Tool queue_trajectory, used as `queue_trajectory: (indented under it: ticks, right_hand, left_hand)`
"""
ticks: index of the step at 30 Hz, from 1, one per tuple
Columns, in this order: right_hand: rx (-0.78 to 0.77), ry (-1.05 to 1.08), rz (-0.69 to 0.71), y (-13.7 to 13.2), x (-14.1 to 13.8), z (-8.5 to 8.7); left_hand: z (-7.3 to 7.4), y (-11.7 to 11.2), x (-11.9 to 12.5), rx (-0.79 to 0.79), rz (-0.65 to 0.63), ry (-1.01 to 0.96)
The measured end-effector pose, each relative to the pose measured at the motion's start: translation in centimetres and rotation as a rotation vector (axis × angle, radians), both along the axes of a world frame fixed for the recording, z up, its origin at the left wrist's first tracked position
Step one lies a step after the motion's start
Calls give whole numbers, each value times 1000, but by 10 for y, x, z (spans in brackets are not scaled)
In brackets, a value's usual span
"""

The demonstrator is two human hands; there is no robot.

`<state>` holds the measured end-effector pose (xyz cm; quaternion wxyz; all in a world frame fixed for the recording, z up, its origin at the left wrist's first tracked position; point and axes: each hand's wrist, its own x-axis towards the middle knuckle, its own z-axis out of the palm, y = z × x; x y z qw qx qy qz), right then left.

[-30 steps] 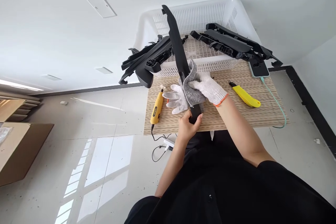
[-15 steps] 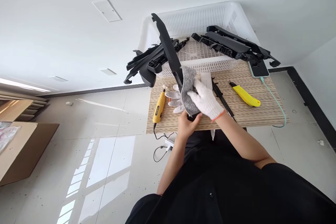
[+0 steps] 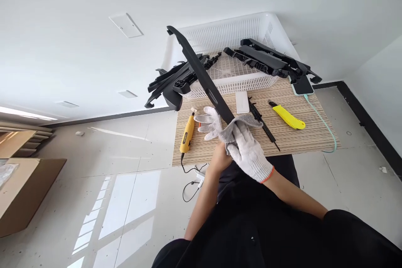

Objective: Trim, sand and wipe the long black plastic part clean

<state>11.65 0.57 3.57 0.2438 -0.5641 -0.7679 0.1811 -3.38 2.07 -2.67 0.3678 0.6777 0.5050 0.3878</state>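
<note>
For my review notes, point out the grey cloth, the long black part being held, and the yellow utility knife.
Grey cloth (image 3: 228, 134), head view: on its bunched left side.
Long black part (image 3: 202, 76), head view: midway along its visible length.
Yellow utility knife (image 3: 288, 117), head view: on its handle.

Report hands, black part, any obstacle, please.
Left hand at near end of black part, grip hidden. Right hand, gloved, holds gray cloth there. Loose glove beside; no clear obstacle.

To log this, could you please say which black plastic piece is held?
The long black plastic strip slanting from the bare left hand; others rest across the white plastic basket.
</note>
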Motion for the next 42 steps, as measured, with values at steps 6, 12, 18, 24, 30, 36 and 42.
queue_trajectory:
  ticks: [6,12,18,24,30,36,42]
  right_hand:
    - [-279,364,18,11,25,-3]
    - [-370,442,-17,0,28,6]
    - [-279,736,-55,-4,17,15]
    - [-384,709,-181,8,18,34]
    - [-502,1158,-153,50,12,34]
    - [-601,1416,-39,66,-6,37]
    - [-651,1452,186,60,-10,41]
  left_hand:
    - [11,-4,-2,-34,-57,-147]
    - [34,-20,-3,-29,-147,-74]
    - [46,-35,3,6,-79,15]
    - [46,-41,3,-13,-222,82]
    - [56,-55,-7,-76,-319,185]
    - [42,-77,-22,-266,-247,-296]
    - [18,-75,-17,-440,-102,-984]
